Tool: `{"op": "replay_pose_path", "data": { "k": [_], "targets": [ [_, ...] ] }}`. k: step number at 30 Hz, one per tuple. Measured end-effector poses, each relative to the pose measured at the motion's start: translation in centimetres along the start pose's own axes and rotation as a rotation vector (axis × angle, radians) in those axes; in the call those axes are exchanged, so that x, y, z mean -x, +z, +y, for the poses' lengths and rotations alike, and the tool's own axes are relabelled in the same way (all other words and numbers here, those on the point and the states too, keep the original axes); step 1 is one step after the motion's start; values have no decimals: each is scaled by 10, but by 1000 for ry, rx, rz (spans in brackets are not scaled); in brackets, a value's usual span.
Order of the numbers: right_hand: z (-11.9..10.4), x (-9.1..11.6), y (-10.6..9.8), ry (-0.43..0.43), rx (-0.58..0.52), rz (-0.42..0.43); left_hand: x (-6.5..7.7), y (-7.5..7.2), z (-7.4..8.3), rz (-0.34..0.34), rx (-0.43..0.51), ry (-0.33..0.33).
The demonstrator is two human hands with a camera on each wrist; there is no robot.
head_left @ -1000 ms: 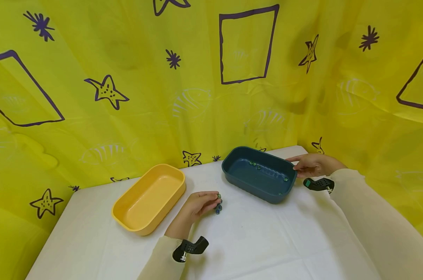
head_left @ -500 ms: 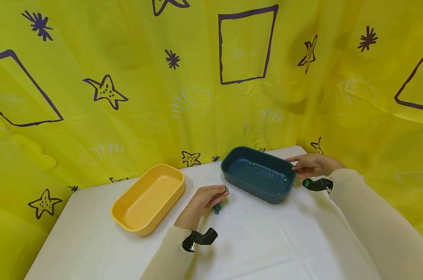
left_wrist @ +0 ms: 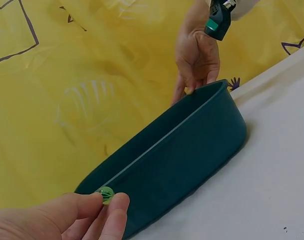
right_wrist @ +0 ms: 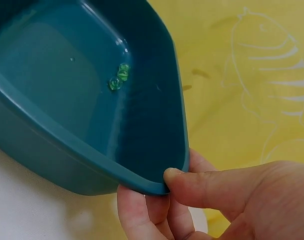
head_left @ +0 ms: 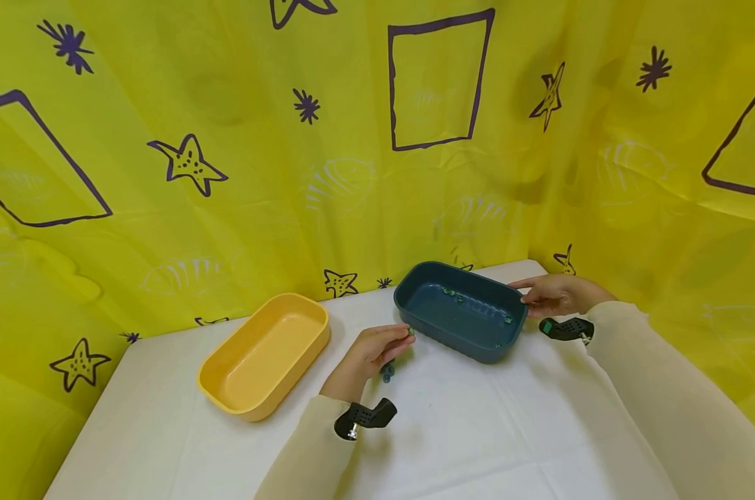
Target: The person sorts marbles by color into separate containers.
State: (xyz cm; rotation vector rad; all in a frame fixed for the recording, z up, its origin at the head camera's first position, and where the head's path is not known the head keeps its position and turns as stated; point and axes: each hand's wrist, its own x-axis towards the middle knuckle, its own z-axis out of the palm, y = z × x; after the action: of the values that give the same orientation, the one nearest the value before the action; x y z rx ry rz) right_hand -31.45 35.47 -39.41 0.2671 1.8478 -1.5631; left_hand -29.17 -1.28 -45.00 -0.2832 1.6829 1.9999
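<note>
My left hand [head_left: 372, 349] pinches a green glass marble [left_wrist: 107, 194] between thumb and fingertips, close by the near left wall of the dark teal tub [head_left: 446, 339]. In the left wrist view the marble overlaps the tub's rim. At the tub's right end my right hand [head_left: 560, 295] grips the rim, thumb on top and fingers under and outside. Several green marbles [right_wrist: 120, 76] lie on the tub floor along its edges. Below the left hand, a small cluster of dark bluish marbles [head_left: 387, 373] sits on the white cloth, partly hidden by that hand.
A yellow tub [head_left: 261, 357] stands on the left of the white-covered table [head_left: 471, 430]. Behind rises a yellow curtain [head_left: 258, 173] printed with stars and fish, close against the table's back edge. Black camera mounts [head_left: 364, 418] sit on both wrists.
My left hand has lifted a green marble from the cluster on the cloth and carried it right and away from me to the teal tub. The right hand keeps its grip there.
</note>
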Motion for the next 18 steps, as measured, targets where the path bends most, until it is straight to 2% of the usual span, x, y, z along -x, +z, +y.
{"op": "replay_pose_path", "data": {
  "k": [7, 18],
  "targets": [
    [-1, 0, 2, 11, -11, 23, -1, 8, 3, 14, 33, -13],
    [1, -3, 0, -11, 18, 22, -9, 19, -1, -41, 94, 48]
  ]
}}
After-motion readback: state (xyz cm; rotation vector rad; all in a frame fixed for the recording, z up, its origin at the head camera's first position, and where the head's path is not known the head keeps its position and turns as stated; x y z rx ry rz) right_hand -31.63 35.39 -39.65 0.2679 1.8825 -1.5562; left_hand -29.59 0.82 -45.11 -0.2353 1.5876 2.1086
